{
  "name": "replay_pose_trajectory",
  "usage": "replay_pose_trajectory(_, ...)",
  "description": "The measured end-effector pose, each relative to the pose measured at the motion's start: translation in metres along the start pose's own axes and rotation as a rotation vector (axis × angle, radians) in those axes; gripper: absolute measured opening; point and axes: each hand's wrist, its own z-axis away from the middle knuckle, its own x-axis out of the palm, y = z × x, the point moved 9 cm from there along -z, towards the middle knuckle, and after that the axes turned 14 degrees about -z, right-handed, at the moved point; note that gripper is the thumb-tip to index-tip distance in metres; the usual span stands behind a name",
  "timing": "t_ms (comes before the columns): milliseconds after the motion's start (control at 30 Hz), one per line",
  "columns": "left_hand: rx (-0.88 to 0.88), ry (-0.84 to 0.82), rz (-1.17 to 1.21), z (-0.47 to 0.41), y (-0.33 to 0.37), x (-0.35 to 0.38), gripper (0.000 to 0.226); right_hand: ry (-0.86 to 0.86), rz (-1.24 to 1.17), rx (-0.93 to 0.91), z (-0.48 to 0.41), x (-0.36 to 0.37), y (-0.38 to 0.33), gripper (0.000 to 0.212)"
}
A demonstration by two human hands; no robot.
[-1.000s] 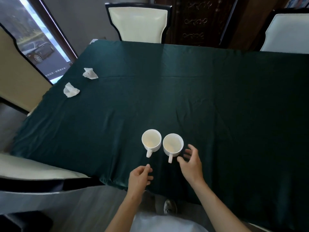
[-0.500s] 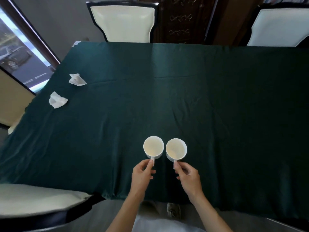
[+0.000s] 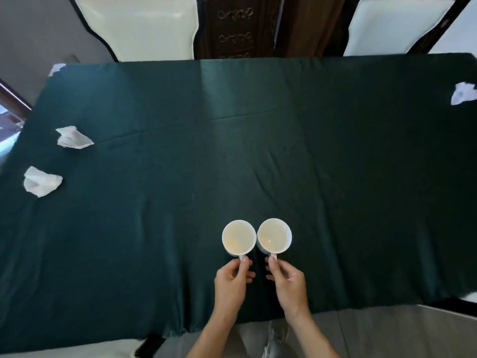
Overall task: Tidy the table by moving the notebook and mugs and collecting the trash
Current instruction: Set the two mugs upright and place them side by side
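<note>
Two white mugs stand side by side, rims touching, near the table's front edge, handles toward me. My left hand (image 3: 232, 279) pinches the handle of the left mug (image 3: 238, 237). My right hand (image 3: 286, 280) pinches the handle of the right mug (image 3: 274, 235). Both mugs look empty inside. Crumpled white tissues lie on the dark green tablecloth (image 3: 232, 156): one at the far left (image 3: 73, 137), one below it (image 3: 41, 181), one at the right edge (image 3: 462, 96). A small white scrap (image 3: 56, 69) sits at the back left corner. No notebook is in view.
Two cream chairs stand behind the table, at the back left (image 3: 136, 27) and back right (image 3: 397, 24). Another cream seat (image 3: 64, 350) is at the lower left. A dark carved cabinet (image 3: 235, 24) stands between the far chairs. Grey floor shows below the table's front edge.
Both hands reached forward and closed on the mug handles. The mugs now touch each other. My view has swung right, bringing the right-edge tissue into sight.
</note>
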Motion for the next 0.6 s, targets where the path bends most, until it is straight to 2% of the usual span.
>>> replay_pose_trajectory(267, 0.057, -0.011, -0.009, 0.012, 0.026, -0.020, 0.034, 0.090, -0.048, -0.027, 0.005, -0.008, -0.025, 0.035)
replay_pose_trajectory(600, 0.274, 0.126, -0.006, 0.120, 0.057, -0.050, 0.039, -0.045, -0.165, -0.164, 0.087, -0.047, -0.079, 0.036)
